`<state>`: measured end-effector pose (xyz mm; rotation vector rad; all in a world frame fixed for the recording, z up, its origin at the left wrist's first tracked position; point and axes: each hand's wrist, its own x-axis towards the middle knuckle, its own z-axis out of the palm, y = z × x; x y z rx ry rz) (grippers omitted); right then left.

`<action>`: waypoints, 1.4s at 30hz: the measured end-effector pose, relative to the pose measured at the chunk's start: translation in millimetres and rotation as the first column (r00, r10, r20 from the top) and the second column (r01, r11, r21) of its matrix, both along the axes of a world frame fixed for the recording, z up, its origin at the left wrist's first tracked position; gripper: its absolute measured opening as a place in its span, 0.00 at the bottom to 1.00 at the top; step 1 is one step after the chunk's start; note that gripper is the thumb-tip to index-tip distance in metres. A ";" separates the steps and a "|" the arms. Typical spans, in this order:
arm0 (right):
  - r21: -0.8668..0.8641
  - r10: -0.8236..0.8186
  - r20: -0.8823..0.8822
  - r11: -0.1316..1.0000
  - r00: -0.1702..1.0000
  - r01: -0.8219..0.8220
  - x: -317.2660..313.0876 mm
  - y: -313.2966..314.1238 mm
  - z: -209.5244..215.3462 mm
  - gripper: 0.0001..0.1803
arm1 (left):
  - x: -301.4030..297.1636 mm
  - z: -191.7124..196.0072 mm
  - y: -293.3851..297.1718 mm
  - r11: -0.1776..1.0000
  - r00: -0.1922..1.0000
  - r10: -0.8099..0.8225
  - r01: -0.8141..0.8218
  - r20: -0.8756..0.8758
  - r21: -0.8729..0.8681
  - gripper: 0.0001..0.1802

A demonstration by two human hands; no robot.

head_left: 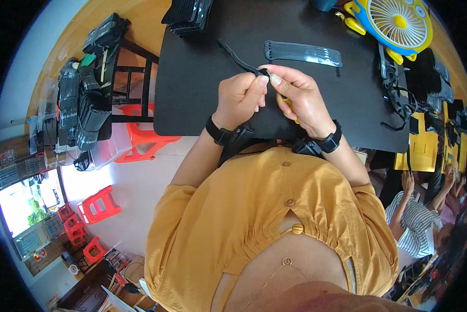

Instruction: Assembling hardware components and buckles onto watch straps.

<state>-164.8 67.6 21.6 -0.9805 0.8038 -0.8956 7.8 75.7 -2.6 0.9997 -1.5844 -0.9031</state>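
Observation:
Over the near half of the black table, my two hands meet at the end of a narrow black strap. Its free end trails up and to the left. My left hand is closed, pinching the strap between thumb and fingers. Thumb and forefinger of my right hand pinch at the same end. A yellow-handled tool is tucked in the right palm; its kind is mostly hidden by the fingers. Just beyond my hands lies a flat bundle of black straps with a shiny surface.
A stack of black straps sits at the far left edge. At the far right stands a blue and yellow fan, with loose black straps below it. More bundles cover a side table. Red stools stand left; co-workers sit right.

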 end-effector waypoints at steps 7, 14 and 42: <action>-0.366 -0.169 -0.122 0.923 0.978 0.114 10.7 3.4 -6.2 0.13 | 0.1 6.7 -1.3 0.997 0.998 -0.024 0.028 -0.060 0.070 0.18; -0.414 -0.254 -0.145 0.893 0.956 0.174 10.6 2.7 -12.0 0.09 | -2.3 10.5 4.7 0.992 0.995 -0.104 0.105 -0.007 0.069 0.17; -0.391 -0.292 -0.111 0.892 0.950 0.228 -2.9 -29.7 13.9 0.15 | -11.8 9.7 19.7 0.967 0.992 -0.030 -0.003 0.126 0.254 0.14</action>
